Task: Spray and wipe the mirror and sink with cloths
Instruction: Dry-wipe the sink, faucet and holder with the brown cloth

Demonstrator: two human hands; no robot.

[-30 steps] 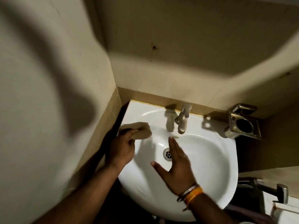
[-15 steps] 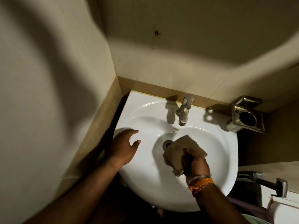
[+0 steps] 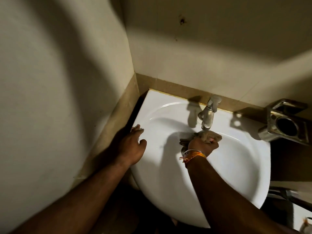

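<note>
From the head view, the right hand (image 3: 203, 146) is gripping a crumpled tan cloth (image 3: 205, 135), fingers curled tight round it, and is pressing it against the back slope of the white sink (image 3: 236, 166) bowl, just under the spout of the metal tap (image 3: 208, 114). The cloth is bunching out ahead of the knuckles and trailing a little to the left of the wrist, hiding most of the drain. An orange thread and a silver bangle (image 3: 194, 153) are sitting round that wrist.

The left hand (image 3: 133, 146) is lying open and holding nothing, its palm down on the sink's left rim, with straight fingers reaching toward the gap beside the side wall (image 3: 59, 98) and the thumb spreading toward the bowl.

Counting: two hands, one cloth, one tap, one sink, and one steel holder (image 3: 285, 124) fixed to the wall at the right, with a round opening in it. A metal fitting is showing dimly at the lower right edge, too dark to make out.

Compared with half a second ago, the right hand is now working further back, having carried the cloth from beside the drain up to the foot of the tap. The left hand is staying on the left rim, fingers now reaching further along it.
</note>
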